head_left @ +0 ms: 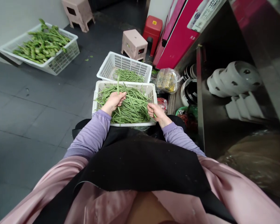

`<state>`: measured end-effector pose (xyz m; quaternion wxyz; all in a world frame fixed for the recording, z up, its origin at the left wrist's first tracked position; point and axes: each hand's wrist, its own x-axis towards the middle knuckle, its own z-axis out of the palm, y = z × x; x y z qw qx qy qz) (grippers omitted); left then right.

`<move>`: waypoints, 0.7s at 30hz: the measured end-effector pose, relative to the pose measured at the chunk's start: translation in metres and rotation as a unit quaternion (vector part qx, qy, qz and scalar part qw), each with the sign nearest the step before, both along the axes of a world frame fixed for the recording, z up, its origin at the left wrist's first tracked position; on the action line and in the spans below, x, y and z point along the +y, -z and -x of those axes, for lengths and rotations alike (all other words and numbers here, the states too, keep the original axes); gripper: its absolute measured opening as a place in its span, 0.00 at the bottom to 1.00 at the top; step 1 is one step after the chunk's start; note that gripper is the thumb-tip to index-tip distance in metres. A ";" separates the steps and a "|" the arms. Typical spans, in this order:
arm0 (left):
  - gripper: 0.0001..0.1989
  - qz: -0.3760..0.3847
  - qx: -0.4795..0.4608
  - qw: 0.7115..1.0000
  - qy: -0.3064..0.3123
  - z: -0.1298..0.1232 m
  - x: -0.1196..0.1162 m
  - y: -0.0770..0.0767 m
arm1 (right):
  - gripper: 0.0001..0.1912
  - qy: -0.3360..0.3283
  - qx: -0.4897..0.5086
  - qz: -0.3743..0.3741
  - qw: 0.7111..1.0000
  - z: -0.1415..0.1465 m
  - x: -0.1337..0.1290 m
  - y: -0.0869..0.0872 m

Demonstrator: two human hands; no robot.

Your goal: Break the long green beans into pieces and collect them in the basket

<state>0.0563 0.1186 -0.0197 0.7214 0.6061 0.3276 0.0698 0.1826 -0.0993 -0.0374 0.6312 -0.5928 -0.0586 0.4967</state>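
Note:
A white plastic basket (95,99) heaped with long green beans (133,109) stands right before my knees. Over its left side, my left hand (116,100) is closed on a green bean (118,81) that sticks up past the fingers. My right hand (156,112) is at the basket's right rim, fingers curled; a short green bean end (155,116) shows beneath them. Just behind is a second white basket (105,65), with a smaller pile of cut beans (128,75) on its bottom.
A white basket (67,59) of thick green stems (40,46) sits on the floor at left. Plastic stools (134,43) and a red stool (152,31) stand behind. At right are a bagged yellow item (167,81) and a metal shelf with white dishes (233,79).

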 end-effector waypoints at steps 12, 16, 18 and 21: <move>0.19 -0.023 -0.062 0.987 0.144 0.007 -0.015 -0.007 | 0.23 -0.024 0.136 0.091 0.986 -0.016 0.019 0.005; 0.18 -0.014 -0.036 0.991 0.128 0.002 -0.011 -0.004 | 0.24 -0.192 0.181 0.047 0.963 0.009 0.026 -0.012; 0.18 -0.033 -0.021 0.994 0.106 0.001 -0.014 -0.002 | 0.24 -0.160 0.141 0.028 0.977 0.016 0.030 -0.013; 0.17 -0.075 -0.040 0.993 0.081 0.003 -0.025 -0.005 | 0.26 -0.015 0.053 0.043 0.998 0.013 0.033 -0.002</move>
